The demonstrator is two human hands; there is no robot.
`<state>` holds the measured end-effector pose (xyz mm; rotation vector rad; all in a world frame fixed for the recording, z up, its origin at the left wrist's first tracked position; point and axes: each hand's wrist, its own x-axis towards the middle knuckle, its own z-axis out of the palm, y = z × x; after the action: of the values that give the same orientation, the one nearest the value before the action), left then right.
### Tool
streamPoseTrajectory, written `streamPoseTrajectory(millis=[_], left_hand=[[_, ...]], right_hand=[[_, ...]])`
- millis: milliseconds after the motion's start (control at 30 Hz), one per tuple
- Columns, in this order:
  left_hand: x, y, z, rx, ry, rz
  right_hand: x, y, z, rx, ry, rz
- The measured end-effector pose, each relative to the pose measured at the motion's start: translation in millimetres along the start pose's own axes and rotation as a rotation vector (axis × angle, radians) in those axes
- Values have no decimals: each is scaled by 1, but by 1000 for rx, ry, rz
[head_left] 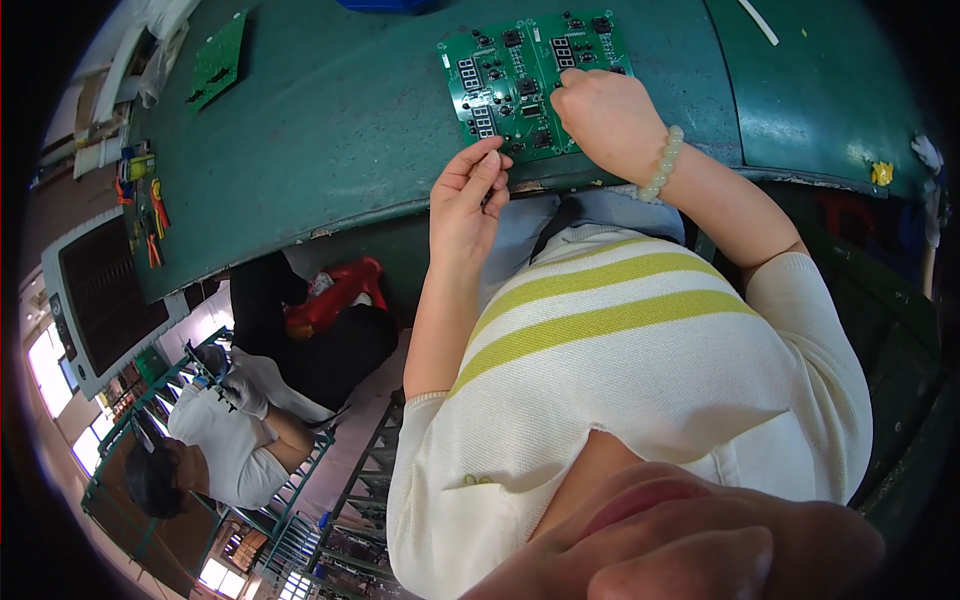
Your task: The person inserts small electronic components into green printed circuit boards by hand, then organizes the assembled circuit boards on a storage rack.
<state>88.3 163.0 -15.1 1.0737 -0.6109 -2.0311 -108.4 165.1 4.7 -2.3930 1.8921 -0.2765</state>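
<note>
A green circuit board panel (503, 98) with black-and-white digit displays and small black components lies near the front edge of the green worktop (330, 120). My left hand (468, 195) is at the panel's near left edge, thumb and fingertips pinched together. Whatever is between those fingers is too small to name. Over the panel's right part sits my right hand (608, 118), its fingers curled down onto the components. It covers part of the board, and its fingertips are mostly hidden, so I cannot tell what they grip. A beaded bracelet (663, 165) circles the right wrist.
Another green board (218, 62) lies at the far left. Hand tools with coloured handles (157, 210) rest by the left edge, near a grey-framed dark panel (110, 285). A white strip (758, 22) is at the far right. A gloved co-worker (240, 450) sits lower left, near a red stool (335, 300).
</note>
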Motion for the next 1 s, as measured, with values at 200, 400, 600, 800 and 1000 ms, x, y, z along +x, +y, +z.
streamPoseTrajectory(millis=[200,400,600,800,1000], left_hand=[[2,-3,-12,-44,-61,-15],[-1,-2,-4,-1,-76,14],[1,-4,-2,6,-100,1],[1,-5,2,-24,-128,-27],[-1,-7,6,9,-137,31]], right_hand=[[5,-15,-10,30,2,71],[9,-20,-9,17,-68,150],[0,-26,-6,-43,-30,143],[7,-20,-3,13,25,69],[11,-3,-5,21,-27,49]])
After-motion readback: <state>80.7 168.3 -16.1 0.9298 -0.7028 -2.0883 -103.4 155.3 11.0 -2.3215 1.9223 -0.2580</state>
